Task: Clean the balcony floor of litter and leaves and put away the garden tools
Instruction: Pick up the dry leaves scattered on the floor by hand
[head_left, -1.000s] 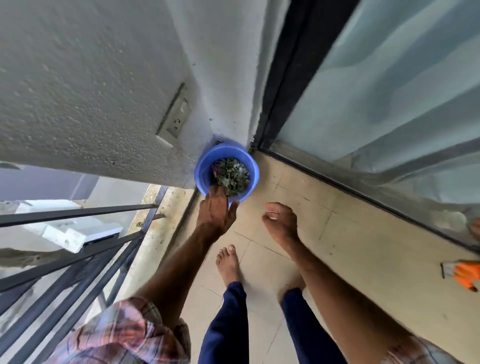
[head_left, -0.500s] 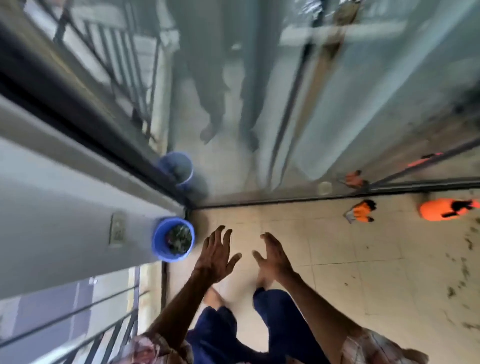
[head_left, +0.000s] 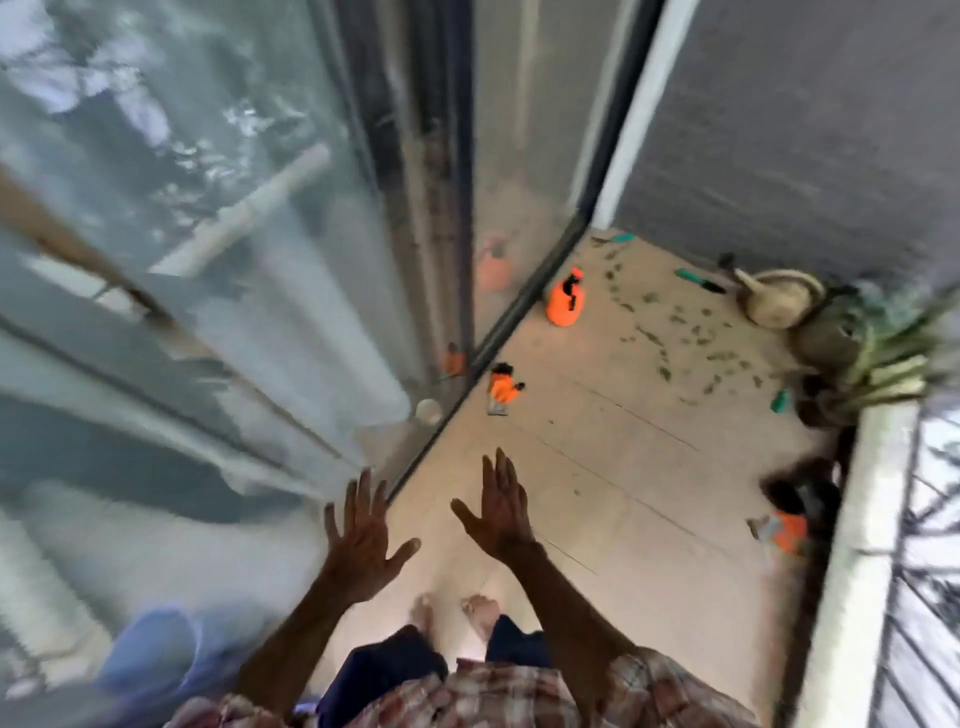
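1. left hand (head_left: 363, 540): held out over the floor edge by the glass door (head_left: 260, 312). fingers straight and spread, holding nothing.
2. right hand (head_left: 501, 514): held out beside the left, apart from it. fingers straight, thumb out, holding nothing.
3. balcony floor (head_left: 623, 467): beige tile. dark leaves (head_left: 675, 332) lie scattered over the far part, between the door side and the parapet side.
4. orange sprayer (head_left: 566, 299): on the floor just beside the door track. upright or tipped cannot be told.
5. orange glove (head_left: 503, 391): lies near the door track, nearer the person than the sprayer. second glove (head_left: 787, 530): lies by the parapet on the right, blurred.
6. green-handled tool (head_left: 698, 280): lies on the far floor, near a beige watering can (head_left: 779, 299).
7. potted plant (head_left: 841, 343): just beside the can, against the parapet.
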